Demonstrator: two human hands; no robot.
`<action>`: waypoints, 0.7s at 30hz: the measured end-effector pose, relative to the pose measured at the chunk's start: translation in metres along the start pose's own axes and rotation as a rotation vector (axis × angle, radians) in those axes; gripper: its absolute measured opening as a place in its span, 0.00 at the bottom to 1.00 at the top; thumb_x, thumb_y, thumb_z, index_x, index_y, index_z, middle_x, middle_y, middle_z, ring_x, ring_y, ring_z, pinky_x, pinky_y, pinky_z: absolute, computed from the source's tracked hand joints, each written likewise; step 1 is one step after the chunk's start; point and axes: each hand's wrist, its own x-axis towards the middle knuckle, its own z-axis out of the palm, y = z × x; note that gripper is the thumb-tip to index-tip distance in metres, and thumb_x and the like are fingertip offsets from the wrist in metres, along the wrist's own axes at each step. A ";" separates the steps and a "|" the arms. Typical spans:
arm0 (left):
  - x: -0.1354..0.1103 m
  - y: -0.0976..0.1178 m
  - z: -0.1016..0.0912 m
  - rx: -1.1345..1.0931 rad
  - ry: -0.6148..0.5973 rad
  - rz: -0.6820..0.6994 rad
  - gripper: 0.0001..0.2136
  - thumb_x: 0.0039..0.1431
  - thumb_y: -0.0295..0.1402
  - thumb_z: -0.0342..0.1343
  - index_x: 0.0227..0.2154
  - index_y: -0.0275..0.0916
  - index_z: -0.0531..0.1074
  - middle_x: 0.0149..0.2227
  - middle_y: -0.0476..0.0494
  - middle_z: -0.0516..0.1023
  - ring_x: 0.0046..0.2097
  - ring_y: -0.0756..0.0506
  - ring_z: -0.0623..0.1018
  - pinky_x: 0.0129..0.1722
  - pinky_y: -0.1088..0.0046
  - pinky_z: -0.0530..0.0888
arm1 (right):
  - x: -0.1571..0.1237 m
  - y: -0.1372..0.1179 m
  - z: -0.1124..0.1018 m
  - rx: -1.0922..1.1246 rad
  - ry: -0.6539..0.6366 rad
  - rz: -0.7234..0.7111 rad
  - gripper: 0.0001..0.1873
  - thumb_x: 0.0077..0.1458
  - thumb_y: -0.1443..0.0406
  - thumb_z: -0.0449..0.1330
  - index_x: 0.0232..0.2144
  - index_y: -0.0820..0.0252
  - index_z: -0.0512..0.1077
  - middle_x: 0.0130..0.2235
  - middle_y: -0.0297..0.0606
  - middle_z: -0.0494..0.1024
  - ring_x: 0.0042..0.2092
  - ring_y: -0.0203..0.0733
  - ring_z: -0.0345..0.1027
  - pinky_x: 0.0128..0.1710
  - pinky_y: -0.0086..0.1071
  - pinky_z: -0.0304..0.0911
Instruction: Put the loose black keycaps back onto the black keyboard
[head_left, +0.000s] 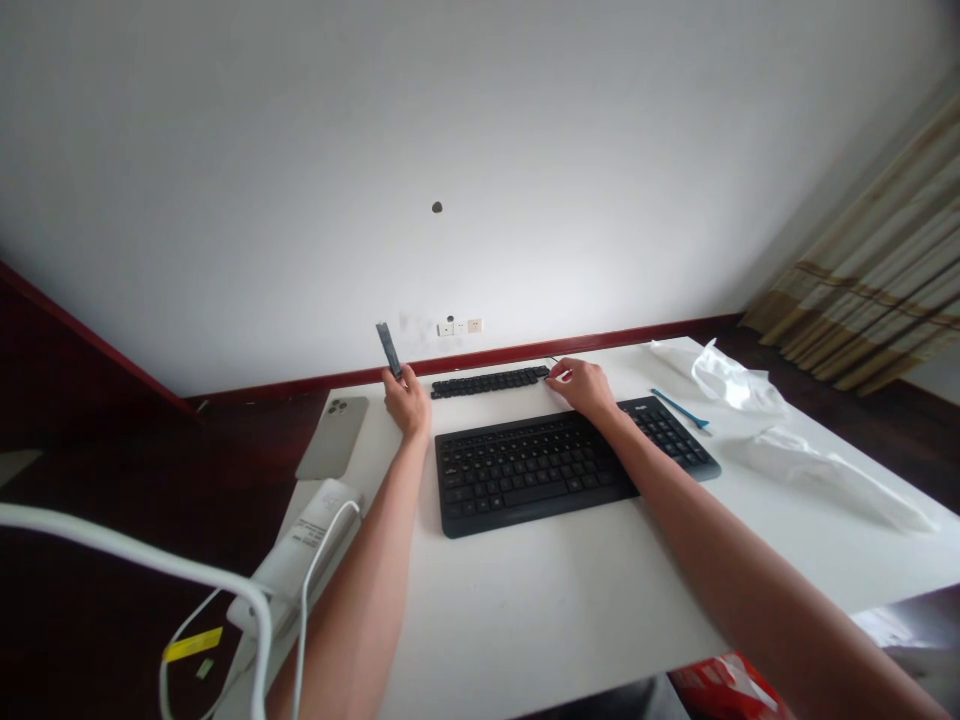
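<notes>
My left hand is closed around a dark, flat, stick-like tool, which points up and slightly left; its exact kind does not show. Behind the keyboard, small black keycaps lie lined up in two rows on the white table. At the right end of those rows is my right hand, thumb and forefinger pinched together by the last keycaps. Whatever sits between these fingertips is too small to make out. Under my right forearm lies a black keyboard, partly covered by it.
On the right of the white table are a blue slim tool and crumpled clear plastic bags. At the left edge lie a phone and a white power strip with cables. A wall rises behind.
</notes>
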 end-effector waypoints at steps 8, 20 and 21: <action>0.000 0.000 0.001 0.004 0.002 0.032 0.13 0.72 0.42 0.48 0.45 0.41 0.72 0.44 0.37 0.83 0.46 0.40 0.82 0.43 0.69 0.73 | 0.000 -0.003 0.001 -0.028 -0.049 -0.033 0.08 0.54 0.59 0.64 0.33 0.54 0.81 0.34 0.38 0.82 0.38 0.45 0.75 0.42 0.34 0.64; 0.000 -0.002 0.001 0.033 0.007 0.038 0.12 0.71 0.41 0.49 0.44 0.40 0.73 0.42 0.39 0.83 0.44 0.41 0.82 0.42 0.70 0.73 | -0.005 -0.003 0.001 -0.050 -0.018 -0.081 0.07 0.53 0.64 0.63 0.35 0.55 0.81 0.40 0.39 0.82 0.40 0.44 0.74 0.42 0.33 0.64; 0.000 -0.002 0.001 0.029 0.004 0.037 0.12 0.71 0.41 0.49 0.44 0.40 0.73 0.42 0.38 0.83 0.44 0.41 0.82 0.42 0.70 0.73 | -0.006 -0.003 0.000 -0.055 -0.014 -0.078 0.07 0.53 0.64 0.63 0.35 0.55 0.81 0.40 0.39 0.83 0.39 0.44 0.74 0.42 0.33 0.64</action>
